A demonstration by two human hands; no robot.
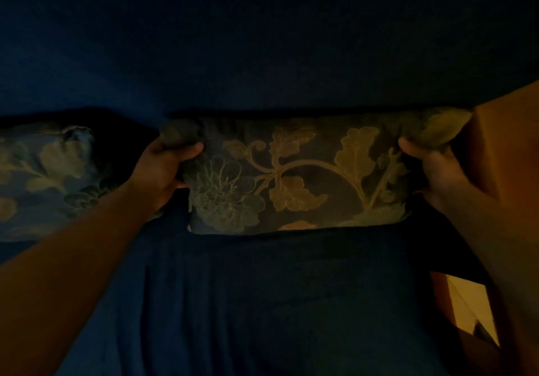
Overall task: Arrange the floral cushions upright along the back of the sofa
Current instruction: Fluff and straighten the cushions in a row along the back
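Observation:
The scene is very dark. A floral cushion (297,174) with pale leaves and flowers on a dark ground stands against the back of the dark blue sofa (262,302). My left hand (163,171) grips its upper left corner. My right hand (431,168) grips its upper right corner. A second floral cushion (43,177) leans at the far left, partly behind my left forearm.
The sofa's backrest (262,54) fills the upper part of the view. An orange wooden surface (507,148) rises at the right, next to the cushion's end. A lit yellowish patch of floor (469,302) shows at the lower right.

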